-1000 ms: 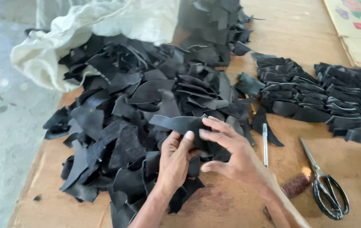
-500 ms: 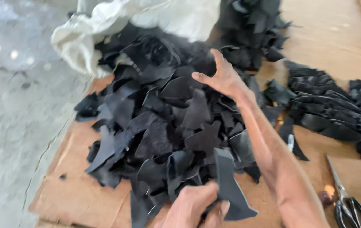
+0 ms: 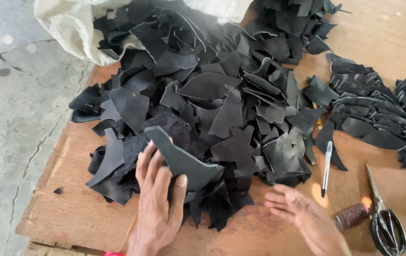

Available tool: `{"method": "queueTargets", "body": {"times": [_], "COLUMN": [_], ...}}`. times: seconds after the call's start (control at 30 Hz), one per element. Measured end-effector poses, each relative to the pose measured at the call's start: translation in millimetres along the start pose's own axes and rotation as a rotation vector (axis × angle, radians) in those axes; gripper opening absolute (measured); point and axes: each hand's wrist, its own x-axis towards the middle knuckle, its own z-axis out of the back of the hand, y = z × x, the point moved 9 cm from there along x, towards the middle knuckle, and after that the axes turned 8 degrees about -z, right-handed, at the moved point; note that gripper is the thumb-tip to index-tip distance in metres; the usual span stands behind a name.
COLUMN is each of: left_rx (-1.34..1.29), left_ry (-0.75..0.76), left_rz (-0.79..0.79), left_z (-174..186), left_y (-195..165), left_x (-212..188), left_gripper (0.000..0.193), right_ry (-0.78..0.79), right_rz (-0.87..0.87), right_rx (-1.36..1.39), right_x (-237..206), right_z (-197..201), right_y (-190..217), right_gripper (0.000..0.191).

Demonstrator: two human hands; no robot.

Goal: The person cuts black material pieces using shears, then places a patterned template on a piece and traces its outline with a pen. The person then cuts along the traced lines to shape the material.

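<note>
1. The left hand (image 3: 158,204) lies nearest, on the front edge of the black heap, its fingers spread under a flat dark leather piece (image 3: 181,160) and its thumb pressed on top, so it has that piece in its grip.
2. The right hand (image 3: 302,215) hovers open just over the bare wooden worktop (image 3: 70,213), fingers loosely spread, holding nothing.
3. Just right of it lie 1 brown thread spool (image 3: 351,216) and 1 pair of black-handled scissors (image 3: 386,219); 1 white pen (image 3: 327,167) lies a little farther up, touching the heap's edge.
4. The heap of black leather scraps (image 3: 212,95) fills the middle of the worktop, too many to count, and hides most of the board.
5. At the right lies a stacked row of cut pieces (image 3: 378,114), apart from the heap.
6. Farthest, 1 pale sack (image 3: 70,28) spills scraps onto the board, beside the grey concrete floor (image 3: 13,104).
7. Half a second ago the right hand reached deep over the heap; now it is back near the edge, and the left hand has carried its piece onto the pile.
</note>
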Motion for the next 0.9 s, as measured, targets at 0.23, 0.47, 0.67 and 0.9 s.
{"method": "queueTargets", "body": {"times": [0.23, 0.47, 0.67, 0.9], "left_rx": [-0.086, -0.517, -0.476, -0.523], "left_ry": [0.089, 0.032, -0.078, -0.207], "left_rz": [0.126, 0.277, 0.183, 0.008], "left_z": [-49.0, -72.0, -63.2, -29.6], "left_y": [35.8, 52.0, 30.1, -18.3], "left_x": [48.0, 59.8, 75.4, 93.0], "left_gripper": [0.02, 0.025, 0.032, 0.032], "right_ry": [0.426, 0.417, 0.353, 0.385], "right_rz": [0.152, -0.002, 0.065, 0.198], "right_rx": [0.6, 0.809, 0.815, 0.702], "right_x": [41.8, 109.4, 138.3, 101.7], "right_z": [-59.6, -117.3, -134.4, -119.5], "right_y": [5.4, 33.4, 65.6, 116.5], "right_gripper": [0.097, 0.069, 0.066, 0.063]}}
